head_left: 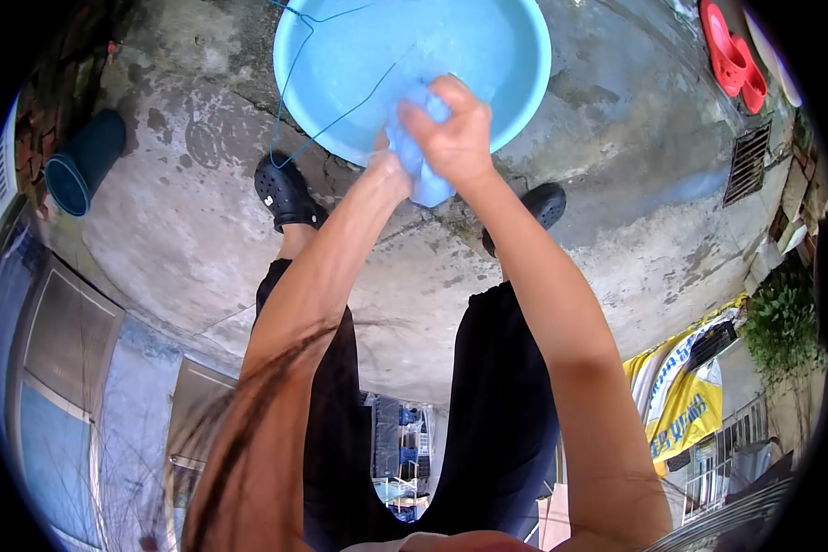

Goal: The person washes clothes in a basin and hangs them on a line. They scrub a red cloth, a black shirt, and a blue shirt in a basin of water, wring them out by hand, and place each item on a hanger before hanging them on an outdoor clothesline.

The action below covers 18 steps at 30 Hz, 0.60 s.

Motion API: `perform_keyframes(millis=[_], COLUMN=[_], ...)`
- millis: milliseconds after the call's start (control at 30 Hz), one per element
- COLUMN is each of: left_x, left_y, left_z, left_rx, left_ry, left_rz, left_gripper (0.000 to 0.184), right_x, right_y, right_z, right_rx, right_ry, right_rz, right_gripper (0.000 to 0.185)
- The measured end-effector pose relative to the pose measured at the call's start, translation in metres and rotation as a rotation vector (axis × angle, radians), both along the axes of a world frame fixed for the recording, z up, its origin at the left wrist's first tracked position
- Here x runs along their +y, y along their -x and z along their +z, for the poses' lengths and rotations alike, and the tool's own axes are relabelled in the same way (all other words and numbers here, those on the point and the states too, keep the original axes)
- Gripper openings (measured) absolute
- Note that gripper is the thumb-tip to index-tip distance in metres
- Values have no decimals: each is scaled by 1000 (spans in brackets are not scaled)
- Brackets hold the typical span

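Loose hair (265, 397) foremost, left grip (392, 169) and right grip (460, 133) clench blue cloth (430, 189) between them.

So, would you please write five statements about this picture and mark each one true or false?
1. The right hand grips a light blue cloth. True.
2. The left hand is against the cloth. True.
3. The basin is red. False: it is light blue.
4. A thin wire hanger overlaps the basin in this view. True.
5. The clogs on the feet are red. False: they are black; the red pair lies apart.
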<state>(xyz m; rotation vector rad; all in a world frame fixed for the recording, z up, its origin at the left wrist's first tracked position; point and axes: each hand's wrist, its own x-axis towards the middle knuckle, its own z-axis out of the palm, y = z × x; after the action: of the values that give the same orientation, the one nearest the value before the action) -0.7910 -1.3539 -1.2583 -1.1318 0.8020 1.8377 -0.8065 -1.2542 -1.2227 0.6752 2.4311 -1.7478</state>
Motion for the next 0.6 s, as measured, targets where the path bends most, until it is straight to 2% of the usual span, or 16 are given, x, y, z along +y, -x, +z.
perform_keyframes(millis=[33, 67, 100, 133, 167, 233, 267, 300, 333, 367, 400, 433, 467, 533, 567, 600], left_x=[1, 2, 1, 0, -4, -11, -16, -27, -36, -41, -43, -40, -35, -24, -20, -16], left_y=[0, 1, 3, 5, 8, 13, 14, 12, 11, 14, 15, 15, 13, 0, 0, 1], left_z=[-2, -2, 0, 3, 10, 30, 35, 33, 30, 32, 33, 27, 15, -14, -26, -39], left_rx=[-7, -18, 18, 50, 44, 60, 75, 221, 216, 545, 881, 970, 967, 1128, 1121, 1118], left_ry=[86, 172, 256, 338, 220, 186, 145, 265, 267, 604, 947, 965, 966, 1106, 1116, 1196], left_rz=[-34, -70, -245, -420, -385, -445, -504, -743, -737, -965, -1175, -1196, -1197, -1421, -1424, -1541], left_gripper=[47, 47, 50, 54, 57, 56, 55, 59, 59, 59, 60, 65, 65, 68, 68, 68], right_x=[3, 8, 14, 22, 32, 53, 67, 66, 67, 63, 56, 51, 49, 42, 40, 38], right_y=[4, 7, 10, 15, 20, 23, 17, 14, 10, 7, 2, 0, -3, -15, -17, -18], right_z=[-12, -23, -33, -45, -55, -74, -90, -89, -88, -83, -77, -75, -80, -98, -109, -119], right_rx=[2, -192, -390, -457, -523, -490, -261, -299, -333, -335, -279, -216, -216, -87, -81, -132], right_ry=[-2, 175, 354, 191, 29, -253, -291, -410, -536, -538, -766, -988, -986, -1045, -1036, -1058], right_rz=[2, -107, -219, -240, -252, -212, -80, 51, 188, 195, 397, 599, 601, 662, 664, 705], right_gripper=[18, 21, 24, 31, 39, 60, 73, 73, 73, 73, 74, 76, 76, 73, 73, 71])
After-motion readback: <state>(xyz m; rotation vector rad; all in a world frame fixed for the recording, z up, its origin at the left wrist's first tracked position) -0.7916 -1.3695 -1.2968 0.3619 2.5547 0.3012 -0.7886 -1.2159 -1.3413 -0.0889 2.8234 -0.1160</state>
